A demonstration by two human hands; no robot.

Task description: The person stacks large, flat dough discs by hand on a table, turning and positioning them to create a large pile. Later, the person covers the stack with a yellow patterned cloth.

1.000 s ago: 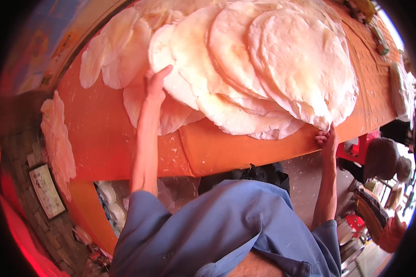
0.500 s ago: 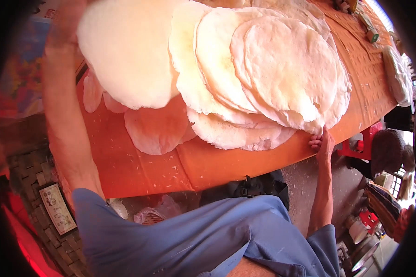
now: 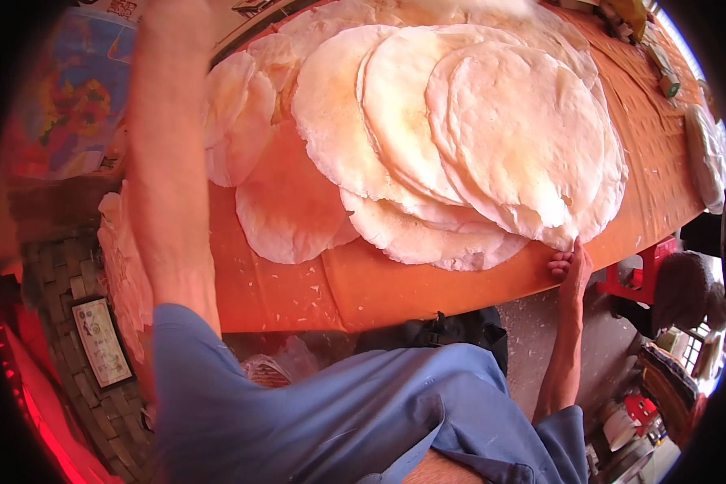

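Thin, round, pale dough sheets (image 3: 524, 129) lie overlapping in a loose pile on an orange-covered table (image 3: 298, 298). At the pile's near right edge, my right hand (image 3: 571, 264) is closed, thumb and finger pinching the rim of the top sheets while the other fingers curl under. My left forearm (image 3: 169, 161) reaches up past the left side of the pile. It leaves the picture at the upper edge, so that hand is out of sight. A blurred whitish shape (image 3: 492, 6) shows at the top edge, too smeared to make out.
More sheets (image 3: 238, 113) lie by my left forearm, and a stack of pale layers (image 3: 125, 258) stands at the table's left side. A red stool (image 3: 641, 270) is beyond my right arm. A wrapped white bundle (image 3: 706, 157) rests at the far right.
The large pale sheet at the upper left has gone from there, uncovering the sheets beneath. My left arm has swung slightly right. My right hand keeps its pinch at the pile's edge.
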